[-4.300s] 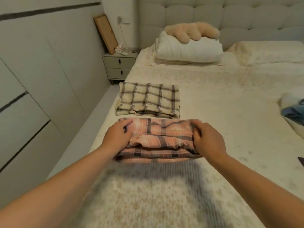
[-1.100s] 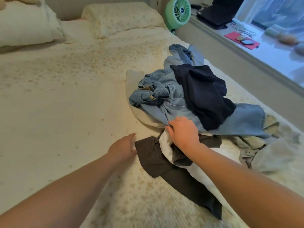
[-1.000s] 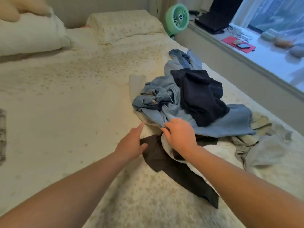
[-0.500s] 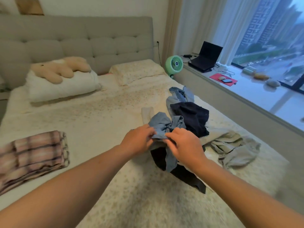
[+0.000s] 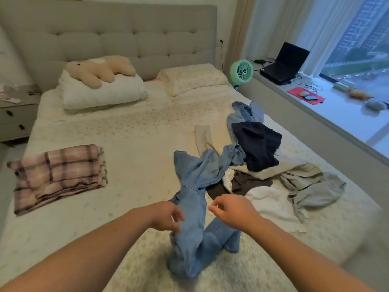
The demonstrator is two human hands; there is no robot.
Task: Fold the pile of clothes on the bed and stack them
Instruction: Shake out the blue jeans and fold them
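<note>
**Jeans on the bed**

A cream bed [image 5: 130, 131] fills the room. Close by, blue jeans [image 5: 193, 207] lie twisted and bunched, stretching toward the pile [image 5: 263, 165] of loose clothes. The left hand [image 5: 166, 216] touches the jeans, fingers loosely curled. The right hand [image 5: 231, 209] hovers beside them, fingers bent, holding nothing. Farther left sits a folded plaid stack [image 5: 59, 173].

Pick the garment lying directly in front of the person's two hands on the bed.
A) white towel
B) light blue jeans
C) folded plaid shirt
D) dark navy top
B: the light blue jeans lie bunched between the left hand and the right hand.
</note>
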